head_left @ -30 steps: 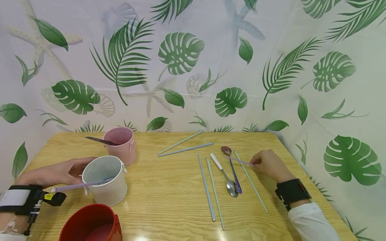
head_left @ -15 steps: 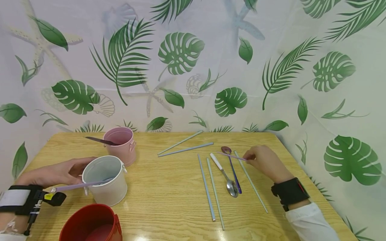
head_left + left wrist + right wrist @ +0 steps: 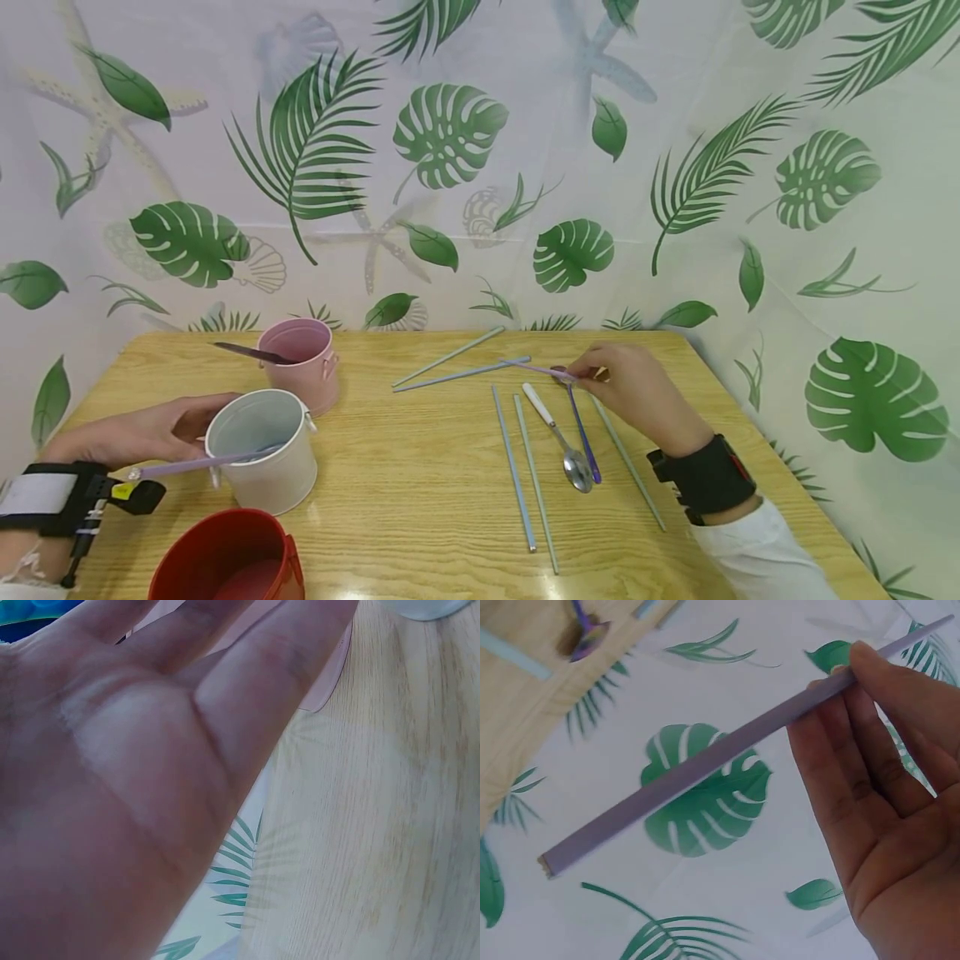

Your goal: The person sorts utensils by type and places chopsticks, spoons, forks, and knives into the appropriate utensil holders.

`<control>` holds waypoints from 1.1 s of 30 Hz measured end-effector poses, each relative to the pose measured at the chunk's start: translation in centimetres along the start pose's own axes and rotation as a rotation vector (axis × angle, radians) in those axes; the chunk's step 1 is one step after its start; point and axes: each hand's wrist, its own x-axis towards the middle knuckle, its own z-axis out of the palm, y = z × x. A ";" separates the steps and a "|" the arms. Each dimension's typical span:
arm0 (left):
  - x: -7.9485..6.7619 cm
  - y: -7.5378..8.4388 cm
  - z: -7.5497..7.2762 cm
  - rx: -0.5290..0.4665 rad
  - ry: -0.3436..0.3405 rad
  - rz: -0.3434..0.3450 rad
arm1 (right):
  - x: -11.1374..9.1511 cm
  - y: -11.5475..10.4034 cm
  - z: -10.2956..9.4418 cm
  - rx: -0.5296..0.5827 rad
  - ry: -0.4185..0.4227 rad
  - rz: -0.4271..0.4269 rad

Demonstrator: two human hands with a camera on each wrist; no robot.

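With left hand (image 3: 153,429), clasping white bucket (image 3: 273,483) just beyond red bucket (image 3: 232,542). With right hand (image 3: 637,387), pinching lilac chopstick (image 3: 697,761) between thumb and fingertips, as bared only by right wrist view; held, in head view, across the bowl of purple spoon (image 3: 581,429).

Soft light, slight glare on the table (image 3: 405,483)

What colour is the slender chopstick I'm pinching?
The slender chopstick is purple; right wrist view is clearest.
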 end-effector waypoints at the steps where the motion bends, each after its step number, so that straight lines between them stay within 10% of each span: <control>1: 0.0 0.0 0.0 0.003 0.002 -0.001 | 0.2 -0.4 0.0 -0.003 0.005 -0.015; 33: 0.0 0.0 0.1 0.015 0.018 -0.027 | 4.6 -10.4 1.5 0.381 0.266 -0.400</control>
